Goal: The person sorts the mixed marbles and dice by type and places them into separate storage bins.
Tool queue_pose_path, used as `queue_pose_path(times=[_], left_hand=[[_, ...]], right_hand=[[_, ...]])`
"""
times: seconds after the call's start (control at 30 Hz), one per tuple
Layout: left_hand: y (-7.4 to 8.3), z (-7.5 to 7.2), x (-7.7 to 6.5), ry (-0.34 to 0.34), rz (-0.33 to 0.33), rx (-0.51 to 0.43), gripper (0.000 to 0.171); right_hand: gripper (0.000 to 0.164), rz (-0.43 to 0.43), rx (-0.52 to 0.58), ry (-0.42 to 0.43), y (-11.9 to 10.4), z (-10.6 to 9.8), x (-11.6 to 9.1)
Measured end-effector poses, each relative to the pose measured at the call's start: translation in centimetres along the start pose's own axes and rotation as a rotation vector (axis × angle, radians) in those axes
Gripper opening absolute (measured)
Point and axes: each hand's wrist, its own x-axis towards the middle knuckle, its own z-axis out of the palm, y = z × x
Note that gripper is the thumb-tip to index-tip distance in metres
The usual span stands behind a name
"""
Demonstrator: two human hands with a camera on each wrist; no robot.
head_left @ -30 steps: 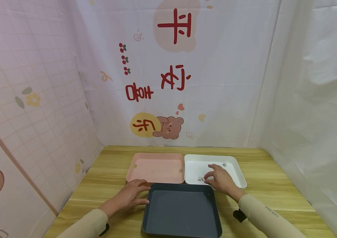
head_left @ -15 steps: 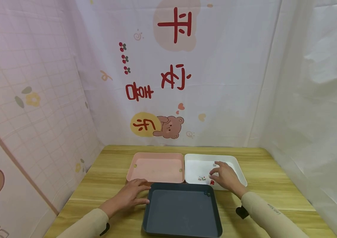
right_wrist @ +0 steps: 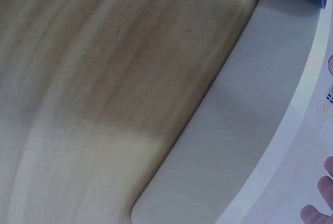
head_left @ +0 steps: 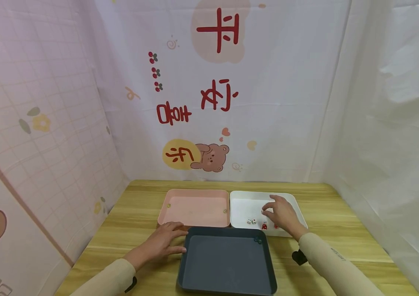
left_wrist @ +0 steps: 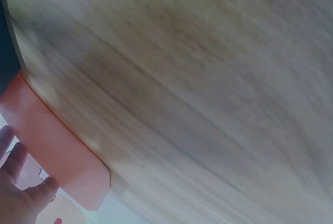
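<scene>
My left hand (head_left: 163, 241) rests at the left side of the dark grey tray (head_left: 228, 233), fingers spread and thumb at its rim. My right hand (head_left: 282, 214) is over the white tray (head_left: 237, 194), thumb and index finger together at a small white die (head_left: 262, 211), mostly covered by the fingers. Two white dice (head_left: 251, 221) with dots lie to its left in that tray. A red die (head_left: 264, 225) is near the front wall, with another red die (head_left: 276, 226) partly under the hand. In the right wrist view, fingertips (right_wrist: 323, 186) show at the lower right edge.
The pink tray (head_left: 196, 193) stands left of the white one, with small yellowish pieces (head_left: 169, 205) inside. Small dark pieces (head_left: 257, 240) sit in the grey tray's back right corner. Wooden tabletop (head_left: 139, 205) surrounds the trays; a printed cloth (head_left: 287, 102) hangs behind.
My right hand has moved right and slightly up in the white tray, away from the two white dice, uncovering the red dice. The left hand has not moved.
</scene>
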Motion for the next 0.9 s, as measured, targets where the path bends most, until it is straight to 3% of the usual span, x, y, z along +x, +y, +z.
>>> queue_pose_path(times=[0.33,0.9], left_hand=[[0.16,-0.08,0.02,0.026,0.023,-0.001,0.059],[-0.14,0.23,0.00,0.004,0.001,0.022,0.059]], right_hand=[[0.009,0.046,-0.017,-0.006,0.66,-0.13,0.53],[0.019,0.074,-0.010,-0.018,0.46,-0.42,0.88]])
